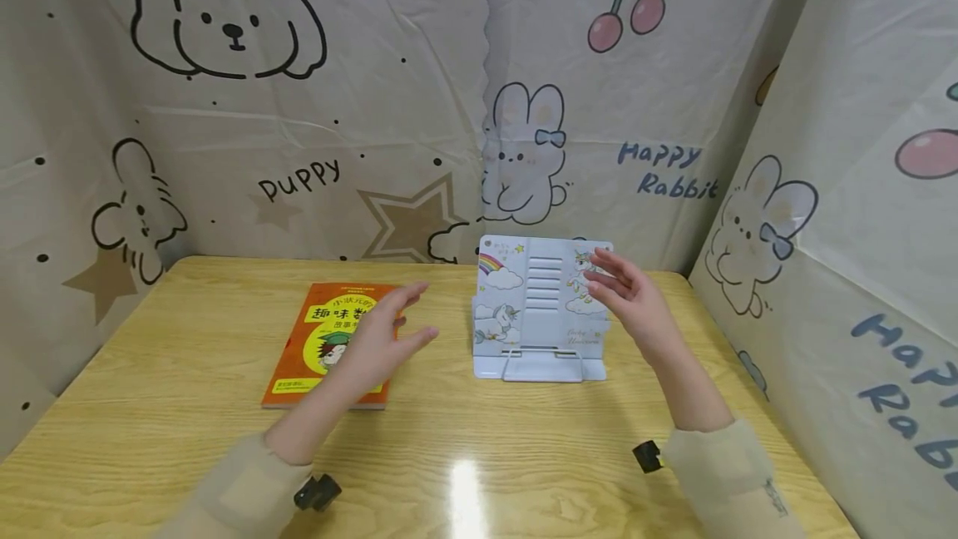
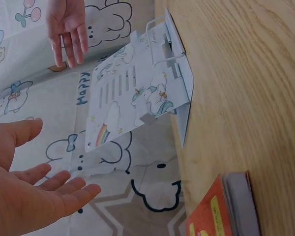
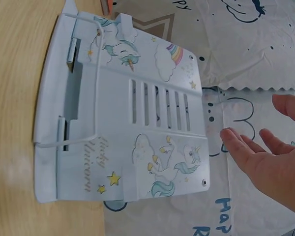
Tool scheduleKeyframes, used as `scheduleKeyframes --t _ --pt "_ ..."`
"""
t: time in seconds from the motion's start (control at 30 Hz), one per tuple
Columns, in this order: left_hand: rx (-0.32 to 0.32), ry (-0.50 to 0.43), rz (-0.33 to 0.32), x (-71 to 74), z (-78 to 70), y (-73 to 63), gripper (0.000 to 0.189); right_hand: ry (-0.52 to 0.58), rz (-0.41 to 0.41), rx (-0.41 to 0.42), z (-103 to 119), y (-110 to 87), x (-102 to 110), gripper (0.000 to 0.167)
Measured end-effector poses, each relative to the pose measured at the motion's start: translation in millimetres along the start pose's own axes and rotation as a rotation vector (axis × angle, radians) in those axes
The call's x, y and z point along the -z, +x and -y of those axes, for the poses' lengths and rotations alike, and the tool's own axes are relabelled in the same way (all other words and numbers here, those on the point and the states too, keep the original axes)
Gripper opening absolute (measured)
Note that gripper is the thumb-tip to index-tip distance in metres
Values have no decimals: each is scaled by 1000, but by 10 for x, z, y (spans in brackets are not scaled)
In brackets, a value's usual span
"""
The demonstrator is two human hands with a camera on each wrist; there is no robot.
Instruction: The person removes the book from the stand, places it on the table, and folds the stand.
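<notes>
A pale book stand [image 1: 544, 298] with unicorn and rainbow prints stands upright on the table, its wire page holder [image 1: 542, 366] at the front. My right hand [image 1: 634, 299] hovers by the stand's right side, fingers loosely spread and holding nothing; in the right wrist view a gap shows between the fingers and the stand [image 3: 123, 113]. To the left lies an orange book [image 1: 294, 356] with a yellow cartoon cover. My left hand [image 1: 377, 335] is raised over that book, partly hiding its cover, with thumb and fingers apart and nothing held.
The wooden table [image 1: 434, 439] runs up to a printed cloth backdrop [image 1: 419, 106] at the back, with more cloth on both sides. A black clip-like piece [image 1: 318, 492] sits by the left cuff, and another [image 1: 647, 456] by the right cuff.
</notes>
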State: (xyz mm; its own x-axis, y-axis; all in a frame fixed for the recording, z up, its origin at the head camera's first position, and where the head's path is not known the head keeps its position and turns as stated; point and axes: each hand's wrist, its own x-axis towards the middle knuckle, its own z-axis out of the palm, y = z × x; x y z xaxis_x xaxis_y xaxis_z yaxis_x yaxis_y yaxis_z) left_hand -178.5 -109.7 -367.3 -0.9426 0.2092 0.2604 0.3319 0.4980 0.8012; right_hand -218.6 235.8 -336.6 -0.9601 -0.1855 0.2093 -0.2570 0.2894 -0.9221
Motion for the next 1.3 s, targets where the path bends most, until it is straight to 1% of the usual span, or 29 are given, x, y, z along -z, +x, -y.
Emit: scheduleKeyframes --t 0.13,0.3,0.5,0.67,0.8,0.9,1.1,1.2,1.3 --pt "13 -45 -2 -78 39 40 64 -11 -13 -16 -74 -29 23 63" --pt "39 -83 -8 -179 58 94 65 6 -46 -35 -161 -47 24 67" --pt "57 -134 -12 -305 68 177 65 -33 -68 -68 -278 -69 34 69" --pt "77 -174 -5 -448 120 264 65 -63 -79 -111 -391 -81 46 70" --pt "83 -210 1 -561 162 328 67 -56 -98 -150 -433 -76 29 70" --pt "82 -230 -4 -626 193 372 67 -42 -107 -163 -454 -68 14 71" --pt "104 -253 -23 -712 256 492 69 -41 -119 -179 -496 -55 -4 72" --pt "123 -287 -21 -737 271 548 69 -32 -114 -180 -519 -52 -1 72" --pt "136 -341 -13 -759 275 600 68 -28 -103 -182 -544 -48 7 71"
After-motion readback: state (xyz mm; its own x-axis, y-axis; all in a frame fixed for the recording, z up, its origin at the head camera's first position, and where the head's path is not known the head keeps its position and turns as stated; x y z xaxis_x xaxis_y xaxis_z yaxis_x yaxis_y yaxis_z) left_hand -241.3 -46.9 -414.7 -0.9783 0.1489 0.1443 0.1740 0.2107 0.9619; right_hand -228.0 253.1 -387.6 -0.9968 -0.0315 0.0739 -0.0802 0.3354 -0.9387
